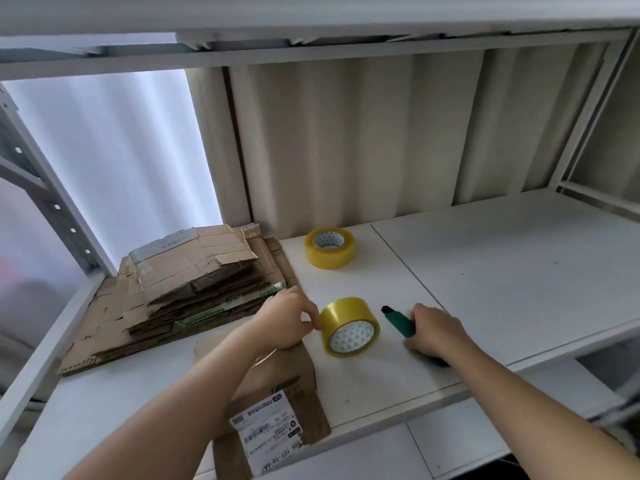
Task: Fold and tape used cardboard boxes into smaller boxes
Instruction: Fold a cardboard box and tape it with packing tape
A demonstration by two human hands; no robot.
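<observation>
A small brown cardboard box with a white shipping label lies on the white shelf in front of me. My left hand rests at the box's far edge, and its fingers pinch the side of a yellowish tape roll that stands on edge just right of the box. My right hand grips a green utility knife, whose black tip points away to the left, toward the roll. A second tape roll lies flat further back.
A stack of flattened used cardboard boxes fills the shelf's left side. A corrugated wall stands behind, an upper shelf overhead, and a metal upright at left. Another white surface lies below the shelf's front edge.
</observation>
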